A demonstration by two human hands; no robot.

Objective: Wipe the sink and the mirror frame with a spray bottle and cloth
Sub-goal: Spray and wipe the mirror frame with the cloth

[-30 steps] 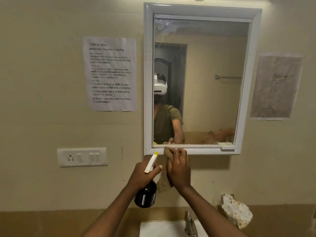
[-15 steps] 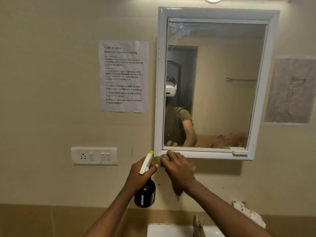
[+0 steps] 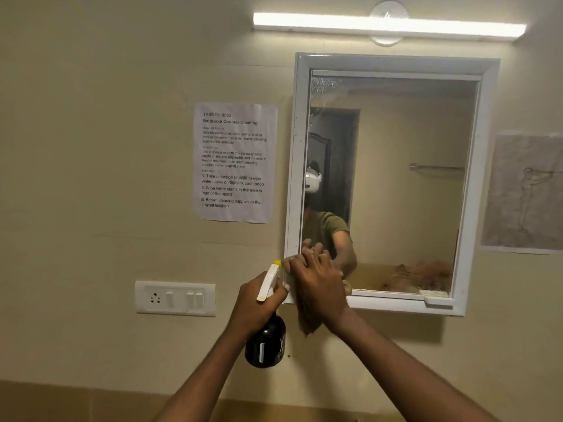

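A white-framed mirror [image 3: 475, 184] hangs on the beige wall. My right hand [image 3: 320, 284] presses a brown cloth [image 3: 309, 322] flat against the frame's lower left corner; the cloth's tail hangs below the hand. My left hand [image 3: 256, 303] grips a black spray bottle [image 3: 265, 345] with a white trigger head and yellow nozzle tip, held upright just left of the frame corner. The sink is out of view.
A printed task sheet [image 3: 234, 162] is taped left of the mirror, above a white switch plate [image 3: 175, 298]. A tube light [image 3: 387, 25] runs above the mirror. A sketch on paper [image 3: 524, 193] hangs at the right. A brown tiled band crosses the bottom.
My right hand slid the cloth left along the bottom frame edge to the lower left corner and up a little. The view tilted upward, dropping the sink and tap out of sight.
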